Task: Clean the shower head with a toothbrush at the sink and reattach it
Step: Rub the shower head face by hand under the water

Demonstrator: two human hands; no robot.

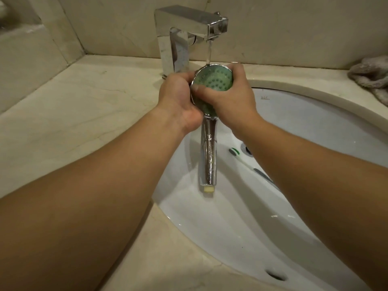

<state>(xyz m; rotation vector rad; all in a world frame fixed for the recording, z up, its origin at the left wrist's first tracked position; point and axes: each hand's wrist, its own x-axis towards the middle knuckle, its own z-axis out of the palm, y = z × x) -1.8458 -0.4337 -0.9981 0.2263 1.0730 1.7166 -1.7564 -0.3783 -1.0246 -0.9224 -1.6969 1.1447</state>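
Shower head (212, 80) is held over the sink (315, 114), green nozzle face toward the camera, top rim right under the faucet (189, 26) stream (209, 51). Chrome handle (208, 156) hangs down toward the near side, yellowish end fitting at the bottom, above the basin.

Left hand (178, 97) grips the left edge of the head, fingers wrapped behind it. Right hand (228, 95) grips the right edge, fingers curled over the top rim, thumb pressed across the lower face. Both clenched on the head, neither holds the brush.

Toothbrush (247, 160) lies loose in the basin, right of the handle, green bristle end near the drain (247, 151). Grey cloth (371, 76) on the tabletop (73, 106), far right.

Looks like a rinse or a thumb rub, brushing paused or done, can't tell which.

Risks:
- Wet chrome plus wet hands: head could slip and hit the porcelain, chipping either.
- Water striking the tilted rim may spray onto the tabletop and arms.
- Thumb alone likely won't clear nozzle scale.
- Reaching for the brush leaves a one-handed hold on a slick, handle-heavy part.
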